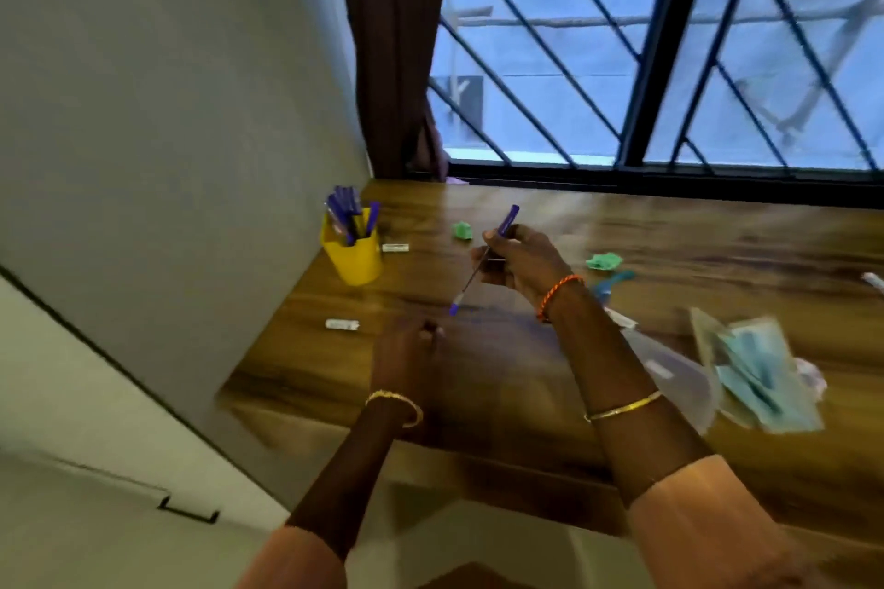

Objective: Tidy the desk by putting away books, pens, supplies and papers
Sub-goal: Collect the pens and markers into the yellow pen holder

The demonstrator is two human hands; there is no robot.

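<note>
The pen [485, 256] is pinched near its capped upper end by the right hand [519, 265], fingers curled round it, tip slanting down toward the desk [478, 397]; lifted clear like this, it looks ready to go into the yellow cup [354, 256], which stands to the left by the wall and already holds other pens. The left hand [406, 349] hovers just below the pen's tip, fingers curled; blur hides whether it holds anything. Crumpled green papers [603, 261] lie beyond the right hand.

- Pen holder [354, 256] is standing at the desk's [478, 373] left, beside the wall [167, 110].
- Pen [483, 261] is hovering right of it.
- Papers [756, 373] are lying far right.
</note>
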